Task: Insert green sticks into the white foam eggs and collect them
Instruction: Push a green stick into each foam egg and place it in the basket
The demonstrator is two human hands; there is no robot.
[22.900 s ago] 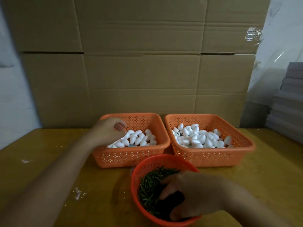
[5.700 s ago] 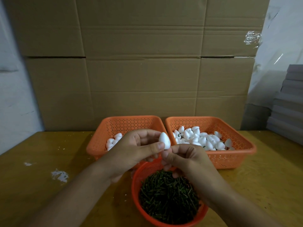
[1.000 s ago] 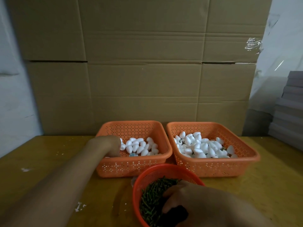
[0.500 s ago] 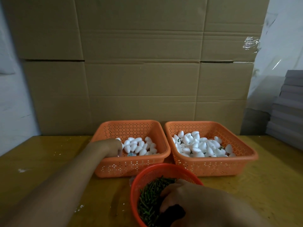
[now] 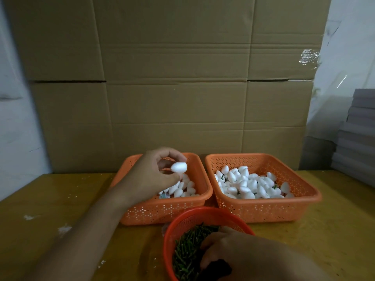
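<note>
A single white foam egg (image 5: 179, 167) is pinched between thumb and fingertips of the left hand (image 5: 154, 177), held up just above the left orange basket (image 5: 162, 211), where the plain eggs (image 5: 183, 188) are piled. So that grip is narrow and holding one egg, nothing more.

The right hand (image 5: 243, 254) is buried in the round red basket (image 5: 182, 222) among the green sticks (image 5: 187, 250). Its fingers are curled down into the pile, but whether a stick is actually caught can't be told, since the fingertips are hidden by the hand itself.

Stuff that could probably go wrong from here:

- The egg is only held by a light fingertip pinch, so it could easily be dropped or squirted out once a stick gets pushed against it. Foam is slick and weighs nothing.
- Squeeze harder and the foam might get dented instead.
- Two or three sticks could get pulled up at once, since they're tangled in a loose heap.
- A stick shoved in off-centre or at an angle could poke out the side of the egg.
- The red basket sits near the table (image 5: 60, 199) edge and could get nudged while it's being dug through.
- A finished egg could get tossed back into the wrong basket, as the right orange basket (image 5: 263, 211), where green bits show among the stuck eggs (image 5: 249, 184), is touching the left one.
</note>
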